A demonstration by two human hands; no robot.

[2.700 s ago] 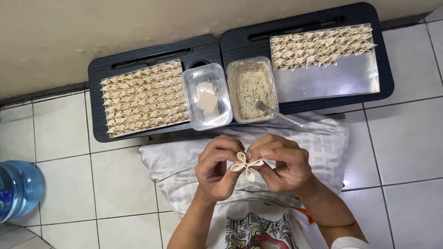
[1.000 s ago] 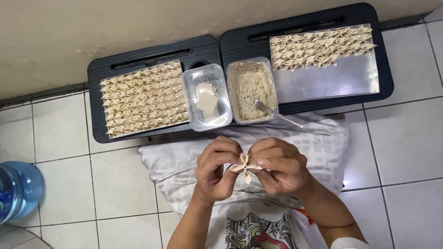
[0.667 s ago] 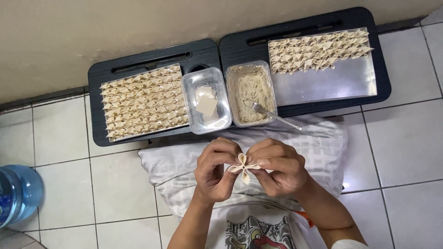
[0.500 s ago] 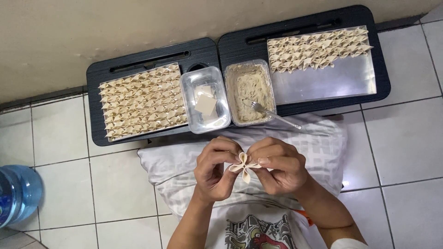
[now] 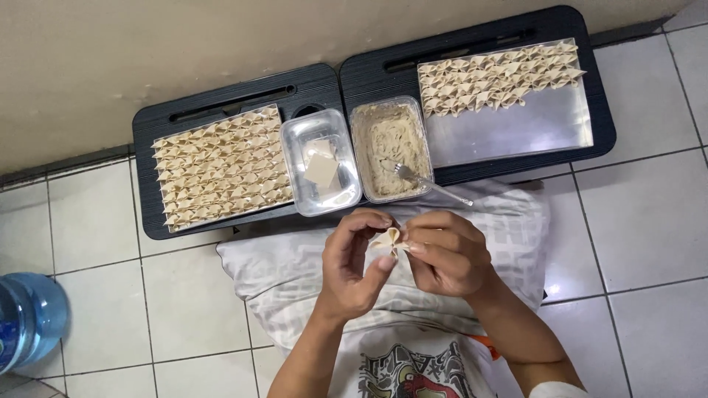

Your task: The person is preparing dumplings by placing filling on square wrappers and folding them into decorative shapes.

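My left hand (image 5: 355,269) and my right hand (image 5: 443,254) meet over my lap and pinch a small pale dumpling wrapper (image 5: 389,239) between their fingertips, its corners folded together. Just beyond them stands a clear tub of beige filling (image 5: 389,140) with a fork (image 5: 420,179) resting in it. Beside it on the left is a clear tub holding a few flat square wrappers (image 5: 323,167).
Two black lap trays lie against the wall: the left tray (image 5: 147,214) is covered with rows of folded dumplings (image 5: 217,168), the right tray (image 5: 601,133) carries a metal sheet (image 5: 531,121) with several rows at its far edge. A white pillow (image 5: 280,273) covers my lap. A blue water bottle (image 5: 26,324) stands at left.
The wrapper's spread corners have been drawn together into a tighter fold between my fingertips. My hands stay in the same place over the pillow.
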